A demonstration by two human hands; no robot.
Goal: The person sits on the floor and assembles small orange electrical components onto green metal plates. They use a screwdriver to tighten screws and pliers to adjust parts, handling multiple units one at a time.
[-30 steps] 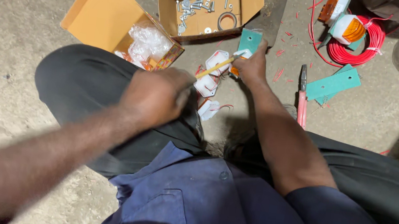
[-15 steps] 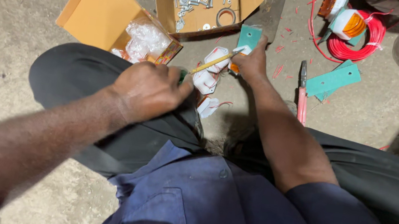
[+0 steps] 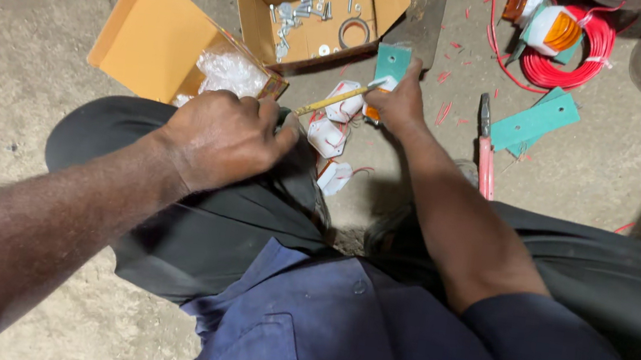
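The right hand (image 3: 401, 104) reaches down to the concrete floor (image 3: 17, 41) between the knees, fingers curled shut around a thin yellow-handled tool (image 3: 339, 98) — it looks like a small screwdriver, its shaft slanting up and to the right into the fist. The same hand rests against a small teal plate (image 3: 393, 59) and covers something orange and white beneath the palm; what that piece is cannot be told.

The left hand (image 3: 220, 138) is balled into a loose fist on the left thigh, knuckles up, pressing into the dark trouser cloth (image 3: 189, 237). Whether anything is inside that fist is not visible.

Just beside the tool's handle lie three small white lamp housings (image 3: 332, 134) with thin red wires, clustered on the floor between the two hands.

Further off, an open cardboard box (image 3: 314, 6) holds loose bolts, washers and a metal ring. Left of it a second, flatter cardboard box (image 3: 154, 34) lies on its side with a crumpled clear plastic bag (image 3: 229, 73) at its mouth — just above the left hand. To the right, red-handled pliers (image 3: 485, 148) lie near the right forearm, a longer teal bracket (image 3: 536, 122) beside them, and a coil of red wire (image 3: 572, 52) with an orange-lensed lamp (image 3: 553, 29) on top sits near the upper edge. Red wire scraps dot the floor.
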